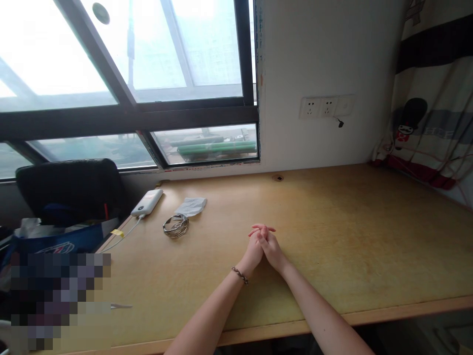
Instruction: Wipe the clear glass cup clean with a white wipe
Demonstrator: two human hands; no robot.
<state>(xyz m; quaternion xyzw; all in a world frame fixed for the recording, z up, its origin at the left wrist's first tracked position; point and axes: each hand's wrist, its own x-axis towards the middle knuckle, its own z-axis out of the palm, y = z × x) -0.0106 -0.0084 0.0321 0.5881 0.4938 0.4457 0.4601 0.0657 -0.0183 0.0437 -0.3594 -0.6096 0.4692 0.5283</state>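
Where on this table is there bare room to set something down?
Widest: the yellow wooden tabletop between the clasped fingers and the patterned cloth curtain. Smaller: between the fingers and the silvery coiled cord. Crowded: the far left, with that cord, crumpled white paper and a white, rounded power bank.

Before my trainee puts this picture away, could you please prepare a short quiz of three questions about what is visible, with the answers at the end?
1. True or false: the left hand and the right hand are clasped together.
2. Multiple choice: on which wrist is the braided bracelet?
A) left
B) right
C) both
3. Short answer: which loose thing on the tabletop lies nearest to the coiled cable?

Key:
1. True; the fingers are interlaced.
2. A
3. The creased white paper.
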